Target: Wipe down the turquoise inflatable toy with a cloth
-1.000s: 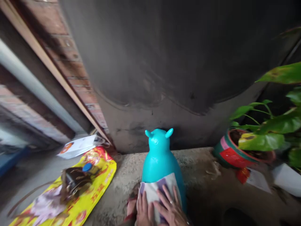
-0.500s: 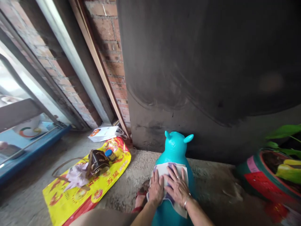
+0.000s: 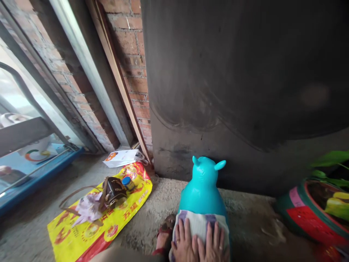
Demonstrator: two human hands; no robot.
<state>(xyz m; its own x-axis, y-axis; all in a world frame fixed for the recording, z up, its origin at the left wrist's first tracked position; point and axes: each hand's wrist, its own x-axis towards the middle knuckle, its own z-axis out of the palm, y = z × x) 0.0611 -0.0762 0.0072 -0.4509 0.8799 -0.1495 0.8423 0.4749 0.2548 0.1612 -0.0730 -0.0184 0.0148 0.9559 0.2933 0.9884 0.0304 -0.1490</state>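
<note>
Cloth [image 3: 200,225] pressed flat on upright teal toy [image 3: 203,189] by left hand [image 3: 184,245] and right hand [image 3: 214,247], fingers spread, apparently ungripped.

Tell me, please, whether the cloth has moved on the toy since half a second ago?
Yes. The cloth under both hands has slid down the toy, away from its ears and toward the person.

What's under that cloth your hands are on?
The cloth lies over the back of the turquoise animal toy, with the left hand and right hand flat on it. The toy's covered surface cannot be seen.
</note>
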